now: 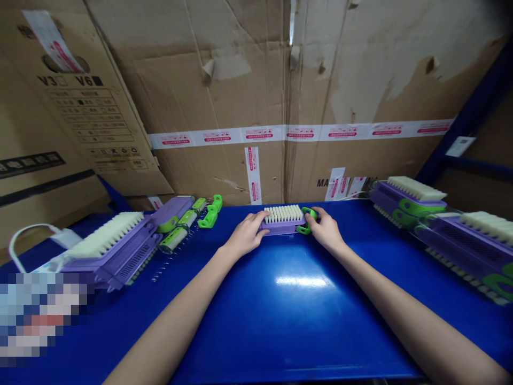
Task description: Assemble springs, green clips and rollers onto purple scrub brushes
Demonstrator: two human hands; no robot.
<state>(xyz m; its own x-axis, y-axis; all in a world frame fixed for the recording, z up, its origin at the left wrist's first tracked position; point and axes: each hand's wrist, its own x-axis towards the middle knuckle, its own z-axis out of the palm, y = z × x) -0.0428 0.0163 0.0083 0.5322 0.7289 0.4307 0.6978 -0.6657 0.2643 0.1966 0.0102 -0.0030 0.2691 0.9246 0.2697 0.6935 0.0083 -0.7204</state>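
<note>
- Gripping the left end of a purple brush (277, 229), my left hand (247, 235) is closed on it, thumb at the front and fingers behind.
- My right hand (325, 229) pinches a green bracket (306, 227) at the brush's right end; I cannot tell whether the two are fastened together.
- The brush lies at the far middle of the blue table (304, 331), pale bristles facing up, near the cardboard wall (216, 101).
- Left of my left hand sit two loose green pieces (208, 217), and just beside them a row of green-and-silver parts (173, 239) with small shiny bits strewn along it, too small for me to make out.
- Farther left, a purple bristled unit (116, 254) stands near a white cable (28, 229).
- Well apart on my right are two more purple units, the far one (404, 200) and the near one (457, 235), both with bristles above and below and green fittings.
- White tape (224, 137) with red print runs across the cardboard wall.
- Behind on the left, a carton (86, 139) shows "V3" and "V6".
</note>
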